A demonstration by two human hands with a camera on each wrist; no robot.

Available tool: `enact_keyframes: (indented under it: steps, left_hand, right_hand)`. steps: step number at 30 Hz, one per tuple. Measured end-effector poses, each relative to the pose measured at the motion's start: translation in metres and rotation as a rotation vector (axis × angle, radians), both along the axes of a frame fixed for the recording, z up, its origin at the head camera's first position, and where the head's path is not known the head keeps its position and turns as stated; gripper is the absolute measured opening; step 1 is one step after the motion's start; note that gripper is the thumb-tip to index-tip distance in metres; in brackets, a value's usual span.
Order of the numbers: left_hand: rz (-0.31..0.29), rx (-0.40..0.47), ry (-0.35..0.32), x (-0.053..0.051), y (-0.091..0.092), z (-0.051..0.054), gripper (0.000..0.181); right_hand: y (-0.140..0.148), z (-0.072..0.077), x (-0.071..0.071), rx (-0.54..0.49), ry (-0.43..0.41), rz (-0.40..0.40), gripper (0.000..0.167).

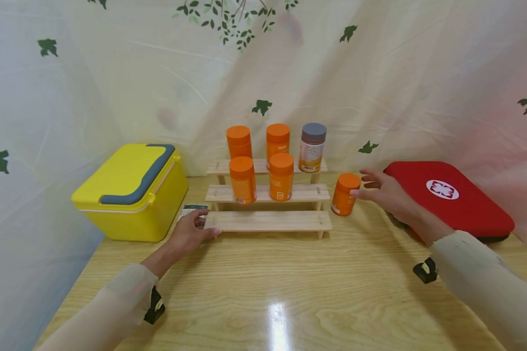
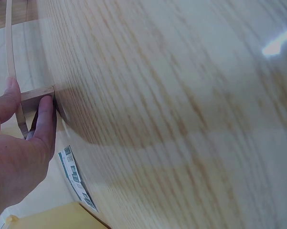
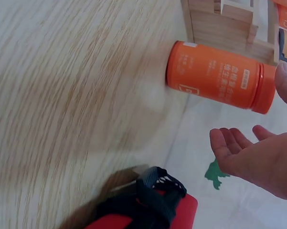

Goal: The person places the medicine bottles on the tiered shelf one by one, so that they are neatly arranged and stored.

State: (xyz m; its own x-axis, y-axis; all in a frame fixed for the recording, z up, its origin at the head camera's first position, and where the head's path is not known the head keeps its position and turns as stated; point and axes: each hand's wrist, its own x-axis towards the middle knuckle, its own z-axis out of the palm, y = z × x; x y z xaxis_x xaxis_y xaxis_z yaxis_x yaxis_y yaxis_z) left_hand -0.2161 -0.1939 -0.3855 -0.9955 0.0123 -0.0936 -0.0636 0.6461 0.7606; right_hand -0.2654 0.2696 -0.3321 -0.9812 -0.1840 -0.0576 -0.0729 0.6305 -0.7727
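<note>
A three-step wooden display stand (image 1: pixel 263 222) is on the table. My left hand (image 1: pixel 191 231) grips the left end of its lowest step, thumb on top and fingers at the end leg (image 2: pixel 37 93). To the right of the stand, an orange bottle (image 1: pixel 343 199) stands upright on the table. Beside its cap is my right hand (image 1: pixel 388 195), its fingers spread and the thumb close to the cap; whether it touches is unclear. Two orange bottles (image 1: pixel 281 178) are on the middle step. The top step carries two more and a grey-capped bottle (image 1: pixel 312 151).
At the left is a yellow cooler box (image 1: pixel 123 195) with a grey handle. A small printed packet (image 1: pixel 195 208) lies between it and the stand. On the right lies a red first-aid case (image 1: pixel 448 195). A leaf-patterned cloth (image 1: pixel 167 87) hangs behind the table.
</note>
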Motion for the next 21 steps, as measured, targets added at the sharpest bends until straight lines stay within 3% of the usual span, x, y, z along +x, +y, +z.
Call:
enact_keyframes:
  steps: [7, 21]
  left_hand:
    - [-0.01, -0.003, 0.013, 0.0, -0.001, 0.0, 0.064]
    - [0.001, 0.008, -0.002, 0.001, 0.0, 0.001, 0.064]
  right_hand:
    - [-0.009, -0.003, -0.003, -0.07, -0.008, 0.015, 0.083]
    - [-0.011, -0.015, -0.007, -0.079, 0.037, 0.018, 0.065]
